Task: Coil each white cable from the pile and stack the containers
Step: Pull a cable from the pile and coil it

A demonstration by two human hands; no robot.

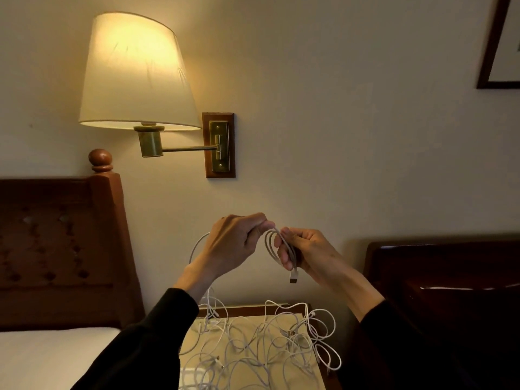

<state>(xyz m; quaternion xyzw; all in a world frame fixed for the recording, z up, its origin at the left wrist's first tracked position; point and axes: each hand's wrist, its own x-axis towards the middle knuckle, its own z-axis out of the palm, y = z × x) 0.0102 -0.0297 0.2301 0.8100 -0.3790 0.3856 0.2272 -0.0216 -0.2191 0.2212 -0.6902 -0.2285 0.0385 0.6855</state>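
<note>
A white cable (271, 244) is held up in front of the wall, wound into a few loops. My right hand (305, 253) grips the loops, and the cable's plug hangs just below its fingers. My left hand (235, 243) pinches the cable's free strand at the top of the loops; that strand trails behind my left wrist down to the table. Below both hands, a tangled pile of white cables (261, 344) lies spread over the small bedside table (253, 308). No containers are in view.
A lit wall lamp (138, 74) on a brass arm hangs above left. A wooden headboard (62, 249) and white bed (50, 358) stand left of the table. A dark wooden headboard (444, 291) is at right, a picture frame (495, 46) top right.
</note>
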